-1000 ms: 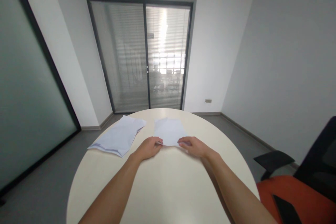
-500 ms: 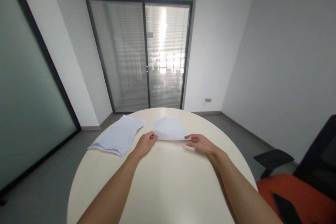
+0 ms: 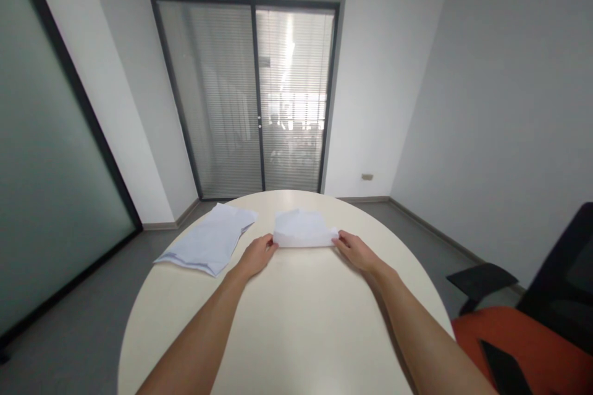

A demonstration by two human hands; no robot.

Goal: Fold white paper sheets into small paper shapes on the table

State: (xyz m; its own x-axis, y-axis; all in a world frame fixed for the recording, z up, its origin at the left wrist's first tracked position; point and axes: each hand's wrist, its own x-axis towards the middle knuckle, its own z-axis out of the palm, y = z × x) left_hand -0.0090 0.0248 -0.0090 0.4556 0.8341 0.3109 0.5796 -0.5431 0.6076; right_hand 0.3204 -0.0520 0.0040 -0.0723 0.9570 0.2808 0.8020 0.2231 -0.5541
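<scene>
A white sheet of paper (image 3: 303,231) lies toward the far side of the round table, its near edge turned up in a fold band. At the band's left end, my left hand (image 3: 259,254) is closed with thumb and fingers pinching the paper. My right hand (image 3: 354,249) pinches the opposite end of the same fold, fingers closed on it. Left of my left hand rests a loose stack of white paper (image 3: 208,237), slightly fanned, touched by neither hand.
The cream round table (image 3: 296,327) fills the middle. An orange-seated chair (image 3: 523,345) with black armrests stands at the right. Beyond the table are a glass partition with blinds (image 3: 210,111) and a wall outlet (image 3: 367,177).
My right hand has gone from loosely spread fingers to a closed pinch on the paper's right end. The near edge now stands up as a straighter, clearer fold.
</scene>
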